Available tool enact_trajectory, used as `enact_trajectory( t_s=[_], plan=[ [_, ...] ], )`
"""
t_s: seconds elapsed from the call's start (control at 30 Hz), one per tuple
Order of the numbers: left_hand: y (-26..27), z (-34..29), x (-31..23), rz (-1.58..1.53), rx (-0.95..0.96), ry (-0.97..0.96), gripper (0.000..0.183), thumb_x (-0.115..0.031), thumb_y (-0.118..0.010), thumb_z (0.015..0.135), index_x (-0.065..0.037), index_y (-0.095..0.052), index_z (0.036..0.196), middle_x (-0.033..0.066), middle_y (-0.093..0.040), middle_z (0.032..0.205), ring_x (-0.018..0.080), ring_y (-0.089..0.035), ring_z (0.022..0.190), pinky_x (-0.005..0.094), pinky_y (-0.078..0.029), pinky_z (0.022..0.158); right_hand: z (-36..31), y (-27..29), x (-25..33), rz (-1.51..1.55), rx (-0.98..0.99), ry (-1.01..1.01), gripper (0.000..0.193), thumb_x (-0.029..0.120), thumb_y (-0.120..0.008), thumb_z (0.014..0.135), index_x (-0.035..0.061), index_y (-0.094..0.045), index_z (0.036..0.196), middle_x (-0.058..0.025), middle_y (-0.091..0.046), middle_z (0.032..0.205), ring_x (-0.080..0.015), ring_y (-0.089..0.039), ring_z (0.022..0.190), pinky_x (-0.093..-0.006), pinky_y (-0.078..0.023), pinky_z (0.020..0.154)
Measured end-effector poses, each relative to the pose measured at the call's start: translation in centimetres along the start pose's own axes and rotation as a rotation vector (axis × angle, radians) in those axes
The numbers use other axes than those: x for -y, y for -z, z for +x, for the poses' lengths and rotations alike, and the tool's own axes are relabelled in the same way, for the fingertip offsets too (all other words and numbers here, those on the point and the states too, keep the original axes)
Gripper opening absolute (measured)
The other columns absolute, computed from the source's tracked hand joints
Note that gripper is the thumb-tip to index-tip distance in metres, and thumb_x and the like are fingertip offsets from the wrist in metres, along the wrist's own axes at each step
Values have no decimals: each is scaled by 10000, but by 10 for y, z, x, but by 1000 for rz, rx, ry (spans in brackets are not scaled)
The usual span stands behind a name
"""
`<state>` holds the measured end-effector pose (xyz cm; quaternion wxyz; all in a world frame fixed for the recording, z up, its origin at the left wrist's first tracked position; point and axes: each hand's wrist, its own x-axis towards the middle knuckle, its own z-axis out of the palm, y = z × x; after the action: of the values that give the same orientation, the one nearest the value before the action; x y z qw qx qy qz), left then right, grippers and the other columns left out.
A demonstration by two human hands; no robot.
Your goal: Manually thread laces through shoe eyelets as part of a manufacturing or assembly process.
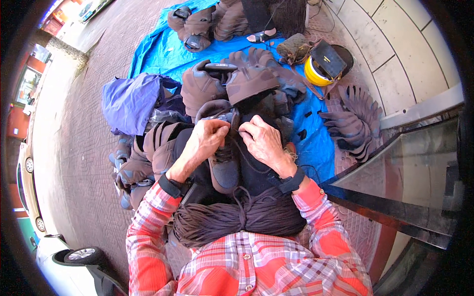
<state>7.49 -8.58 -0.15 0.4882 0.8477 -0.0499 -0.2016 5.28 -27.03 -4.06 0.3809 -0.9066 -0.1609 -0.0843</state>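
A dark brown and grey shoe upper (224, 173) rests on my lap, toe toward me, its padded collar facing away. Dark lace crosses its lower throat. My left hand (207, 140) is closed in a pinch at the left edge of the shoe's throat, near the tongue. Just to the right, my right hand (262, 143) pinches with thumb and forefinger by the opposite edge; a loose dark shoelace (245, 157) trails below it. The exact tips of the fingers are small and partly hidden. A thick tied bundle of dark laces (212, 220) lies across my lap, against my shirt.
Stacked brown shoe uppers (202, 89) sit beyond my hands, with more at left (160, 148) and right (353, 123). A purple cloth (131, 103) lies left on a blue tarp (153, 56). A yellow bucket (314, 74) and glass-sided frame (405, 172) stand right.
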Motion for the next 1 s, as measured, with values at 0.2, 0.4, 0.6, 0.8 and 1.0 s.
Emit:
enact_trajectory(
  t_s=[0.2, 0.4, 0.6, 0.8, 1.0],
  plan=[
    [6, 8, -10, 407, -78, -237, 183, -115, -605, 762, -40, -705, 896, 173, -629, 741, 303, -645, 684, 386, -496, 637, 4, -14, 7, -28, -115, 69, 73, 82, -623, 786, 50, -559, 803, -113, -523, 807, -317, -575, 776, -424, -465, 646],
    [5, 30, -10, 704, -72, -231, 147, -156, -628, 709, -111, -716, 818, 147, -611, 805, 345, -622, 806, 423, -497, 697, 5, -14, 3, -177, -68, 130, 52, 82, -613, 770, 59, -603, 816, -109, -557, 808, -295, -551, 785, -403, -399, 704],
    [10, 31, -16, 807, 56, -491, 89, -98, -647, 693, -87, -639, 781, 89, -537, 817, 304, -583, 827, 407, -474, 659, 4, -6, 5, -85, -64, 91, 160, 42, -597, 759, 64, -566, 914, -104, -589, 765, -297, -564, 760, -411, -379, 697],
    [14, 43, -9, 810, 144, -618, 146, -95, -640, 708, -63, -631, 850, 114, -546, 824, 313, -599, 781, 418, -479, 657, 8, -18, 0, 109, -72, 53, 315, -17, -554, 751, 57, -458, 1041, -121, -591, 744, -323, -578, 745, -429, -373, 691],
    [30, 33, -38, 1195, 154, -716, 126, -83, -607, 743, -26, -590, 854, 143, -549, 830, 311, -613, 757, 405, -493, 626, -3, 5, 11, -63, -158, 250, 68, 48, -618, 759, 69, -623, 824, -69, -553, 846, -259, -507, 827, -386, -391, 713]
  ],
)
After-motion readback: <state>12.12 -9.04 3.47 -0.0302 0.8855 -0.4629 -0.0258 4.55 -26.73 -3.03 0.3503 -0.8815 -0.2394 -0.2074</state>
